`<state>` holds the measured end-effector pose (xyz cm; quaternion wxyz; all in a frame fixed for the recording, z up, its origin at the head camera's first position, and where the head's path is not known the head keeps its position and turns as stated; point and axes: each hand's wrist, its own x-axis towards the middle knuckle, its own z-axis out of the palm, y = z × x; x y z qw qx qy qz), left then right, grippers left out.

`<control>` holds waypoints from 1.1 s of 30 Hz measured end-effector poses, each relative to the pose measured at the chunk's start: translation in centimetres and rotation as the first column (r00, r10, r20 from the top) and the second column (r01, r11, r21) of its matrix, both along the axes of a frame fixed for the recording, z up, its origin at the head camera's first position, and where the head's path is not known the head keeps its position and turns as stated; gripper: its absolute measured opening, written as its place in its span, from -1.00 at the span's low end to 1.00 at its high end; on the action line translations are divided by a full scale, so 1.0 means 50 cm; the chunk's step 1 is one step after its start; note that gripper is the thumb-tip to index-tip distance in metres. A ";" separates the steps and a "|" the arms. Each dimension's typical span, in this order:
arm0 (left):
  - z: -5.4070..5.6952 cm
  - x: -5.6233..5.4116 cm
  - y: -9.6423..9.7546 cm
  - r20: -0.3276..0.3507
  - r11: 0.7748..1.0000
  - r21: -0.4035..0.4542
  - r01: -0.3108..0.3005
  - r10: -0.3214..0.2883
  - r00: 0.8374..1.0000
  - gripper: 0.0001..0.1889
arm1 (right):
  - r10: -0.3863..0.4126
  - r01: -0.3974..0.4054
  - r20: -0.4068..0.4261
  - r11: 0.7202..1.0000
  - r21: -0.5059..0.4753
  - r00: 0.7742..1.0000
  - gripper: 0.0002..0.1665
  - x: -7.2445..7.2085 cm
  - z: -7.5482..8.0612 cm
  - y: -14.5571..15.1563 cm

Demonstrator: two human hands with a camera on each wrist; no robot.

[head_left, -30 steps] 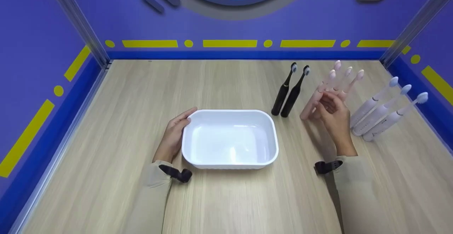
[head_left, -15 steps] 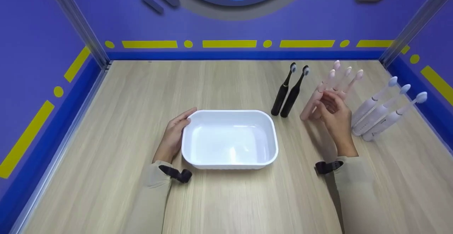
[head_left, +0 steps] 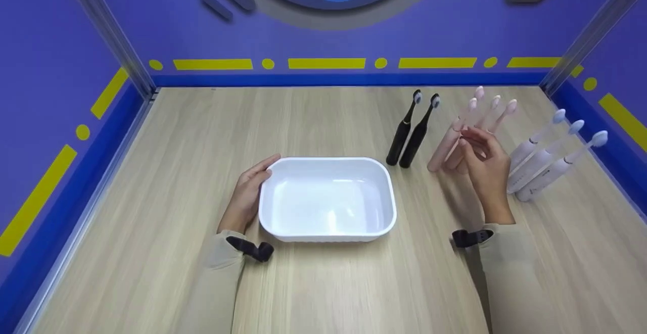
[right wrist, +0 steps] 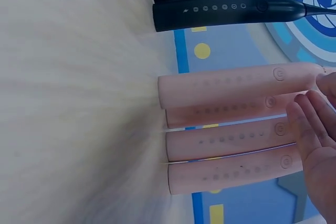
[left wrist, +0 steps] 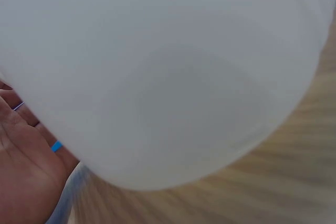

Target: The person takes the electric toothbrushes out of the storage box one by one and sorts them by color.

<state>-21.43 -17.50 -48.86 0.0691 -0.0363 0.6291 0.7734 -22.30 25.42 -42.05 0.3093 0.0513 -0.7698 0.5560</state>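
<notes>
A white plastic basin [head_left: 327, 235] sits on the table in front of me in the head view. My left hand [head_left: 246, 192] holds its left side, thumb at the rim and fingers along the outside; in the left wrist view the palm [left wrist: 29, 169] shows beside the basin's wall. Over to the right, several pink electric toothbrushes [head_left: 445, 148] stand upright in a tight cluster. Beside them is my right hand [head_left: 488, 164], fingers loosely bent, nothing held. In the right wrist view its fingertips overlap the upper bodies of the pink toothbrushes [right wrist: 236, 85].
Two black electric toothbrushes [head_left: 414, 144] stand left of the pink ones. Three white electric toothbrushes [head_left: 545, 178] stand right of my right hand, partly behind it. Blue walls [head_left: 323, 46] border the back and sides of the wooden table [head_left: 151, 212].
My right hand has shifted slightly right, away from the front pink toothbrush, showing more of the one behind it. My left hand and the basin stay put.
</notes>
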 end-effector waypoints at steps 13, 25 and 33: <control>-0.005 -0.005 0.000 -0.014 1.000 -0.001 0.004 -0.004 1.000 -0.55 | -0.052 0.053 0.029 0.998 -0.033 0.998 -0.67 0.013 0.010 0.002; -0.007 -0.007 -0.003 -0.008 1.000 0.002 -0.002 0.002 1.000 -0.55 | 0.041 -0.041 0.086 0.999 -0.005 0.995 -0.65 0.015 0.007 -0.005; -0.011 -0.004 -0.012 -0.033 0.999 -0.030 -0.012 0.011 0.999 -0.45 | 0.069 -0.092 0.162 0.986 0.141 0.984 -0.64 0.001 -0.026 0.008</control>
